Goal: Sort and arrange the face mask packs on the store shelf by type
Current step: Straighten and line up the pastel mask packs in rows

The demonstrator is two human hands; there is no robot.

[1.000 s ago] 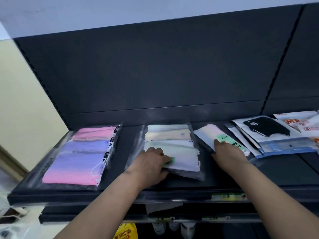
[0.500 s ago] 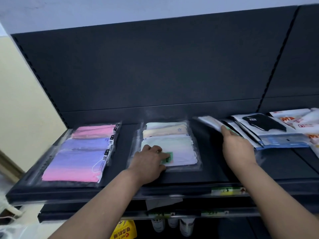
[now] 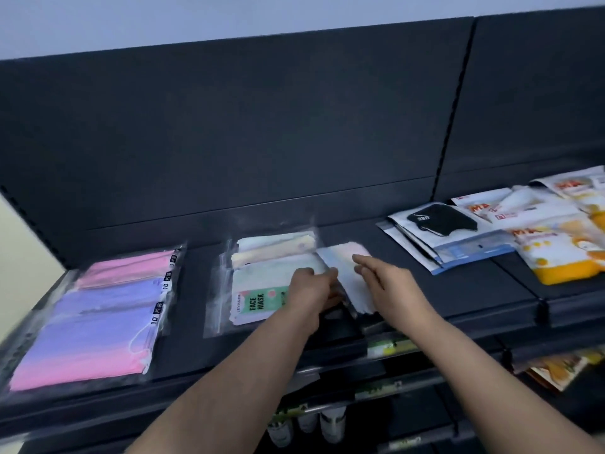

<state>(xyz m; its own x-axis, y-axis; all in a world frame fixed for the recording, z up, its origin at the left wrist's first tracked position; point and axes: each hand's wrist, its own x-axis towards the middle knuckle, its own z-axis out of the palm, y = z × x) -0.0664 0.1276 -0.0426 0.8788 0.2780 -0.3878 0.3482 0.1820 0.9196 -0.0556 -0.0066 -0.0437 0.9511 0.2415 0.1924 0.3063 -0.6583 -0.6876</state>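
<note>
Dim, cool, even light falls from toward 12 o'clock onto the matte black metal shelf [image 3: 458,299], casting only a soft shadow just below centre. Faint glare streaks the clear plastic sleeves of pink-and-purple masks [image 3: 98,322] at 8 o'clock. The pale pastel mask pack in clear film [image 3: 343,267] at centre is motion-smeared, and shelf lines bow toward 3 and 9 o'clock.

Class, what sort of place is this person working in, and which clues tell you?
Most likely a shop. Dark metal shelving carries label strips on its front edge, sealed face mask packs lie grouped by colour and type, and bottles sit on a lower shelf.
</note>
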